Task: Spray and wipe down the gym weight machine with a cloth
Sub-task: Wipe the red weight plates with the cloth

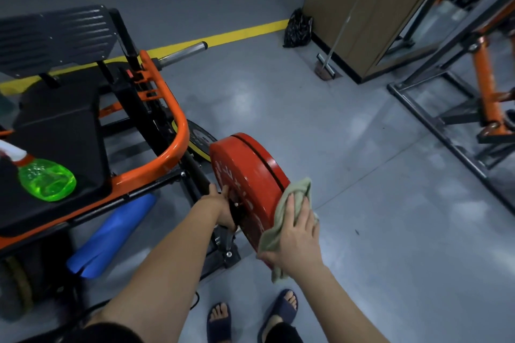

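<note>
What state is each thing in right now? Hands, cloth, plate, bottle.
red weight plate: standing on edge, held at its centre.
cloth: draped over the plate's rim, pressed under the right hand.
right hand: fingers straight, flat on the cloth.
left hand: fingers curled at the plate's centre, holding it.
green spray bottle: lying on its side on the black seat pad, untouched.
</note>
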A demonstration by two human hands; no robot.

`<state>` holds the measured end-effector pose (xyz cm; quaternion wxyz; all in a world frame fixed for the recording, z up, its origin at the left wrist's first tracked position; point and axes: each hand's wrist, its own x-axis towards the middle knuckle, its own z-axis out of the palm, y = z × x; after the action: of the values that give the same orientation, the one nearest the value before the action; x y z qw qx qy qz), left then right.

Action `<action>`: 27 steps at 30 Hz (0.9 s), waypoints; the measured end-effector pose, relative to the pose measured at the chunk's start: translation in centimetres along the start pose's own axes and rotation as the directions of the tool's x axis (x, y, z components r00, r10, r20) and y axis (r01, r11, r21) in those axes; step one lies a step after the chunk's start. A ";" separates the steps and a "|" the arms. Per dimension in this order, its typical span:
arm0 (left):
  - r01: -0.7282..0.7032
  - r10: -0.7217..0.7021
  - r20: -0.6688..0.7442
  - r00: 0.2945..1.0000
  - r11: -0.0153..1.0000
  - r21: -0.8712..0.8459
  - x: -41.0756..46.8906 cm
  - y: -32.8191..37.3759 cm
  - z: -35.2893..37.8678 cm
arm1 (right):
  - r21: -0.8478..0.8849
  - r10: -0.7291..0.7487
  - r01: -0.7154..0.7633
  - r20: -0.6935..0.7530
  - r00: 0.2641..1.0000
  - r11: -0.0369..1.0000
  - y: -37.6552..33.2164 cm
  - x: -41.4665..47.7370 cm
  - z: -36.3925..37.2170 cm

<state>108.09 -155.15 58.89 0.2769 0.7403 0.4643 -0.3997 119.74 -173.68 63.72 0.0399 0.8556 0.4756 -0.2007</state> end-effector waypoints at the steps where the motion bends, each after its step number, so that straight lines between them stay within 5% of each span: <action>1: -0.008 0.008 0.008 1.000 1.000 0.013 -0.2 0.0 -0.1 | -0.018 0.025 -0.025 -0.007 1.000 1.000 0.3 -0.3 0.5; 10: 0.008 -0.008 0.000 1.000 0.999 -0.040 1.1 -0.1 0.1 | -0.003 0.064 -0.067 -0.258 0.964 0.998 -3.2 3.6 -0.8; 27: 0.011 -0.015 -0.143 0.990 1.000 -0.027 1.7 0.5 1.2 | -0.144 0.109 -0.120 -0.083 0.991 0.982 -9.4 10.4 -5.7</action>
<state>108.56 -155.52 56.81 0.2500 0.7604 0.4929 -0.3411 118.55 -158.83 66.12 0.0971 0.8830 0.4404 -0.1300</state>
